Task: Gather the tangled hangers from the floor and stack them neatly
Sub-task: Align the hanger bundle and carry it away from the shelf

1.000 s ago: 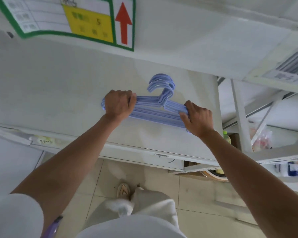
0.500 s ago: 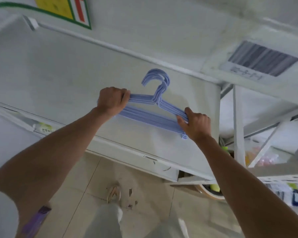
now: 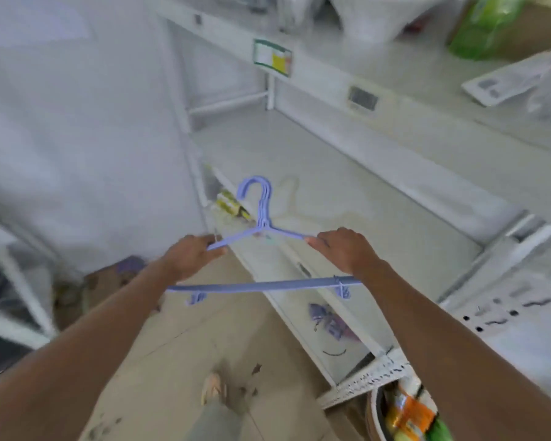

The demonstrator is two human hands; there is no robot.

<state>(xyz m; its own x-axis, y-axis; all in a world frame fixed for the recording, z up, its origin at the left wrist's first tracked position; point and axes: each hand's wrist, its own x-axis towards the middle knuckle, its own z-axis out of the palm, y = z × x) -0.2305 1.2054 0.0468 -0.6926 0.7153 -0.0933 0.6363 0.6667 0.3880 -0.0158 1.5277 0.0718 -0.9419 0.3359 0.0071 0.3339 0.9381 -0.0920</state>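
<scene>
Where the white shelf (image 3: 379, 198) meets the aisle, a bundle of lilac plastic hangers (image 3: 261, 283) is held in the air between both hands, its hooks nested together and pointing up and away, its bottom bars running level across the forearms with small clips hanging from them near each end. The left shoulder of the bundle is gripped by the left hand (image 3: 190, 257), fingers curled round it; the right shoulder is pinched by the right hand (image 3: 342, 249), whose fingertips are closed on the thin arm. The bundle is seen above the shelf's front edge, partly over the shelf board and partly over the tiled floor (image 3: 172, 361). Open floor is left below and towards the person, where one foot in a light shoe (image 3: 213, 388) is visible. The shelf board behind the hooks is bare apart from a faint stain. To the left, room is closed off by a pale upright panel; to the right, by a perforated shelf bracket. A green and yellow price tag (image 3: 272, 57) is fixed to the rail above. How many hangers are in the bundle cannot be counted through the motion blur. A basket (image 3: 376, 418) with orange and green packets is cut off at the lower edge, and the goods on the upper shelf are too smeared to be named.
</scene>
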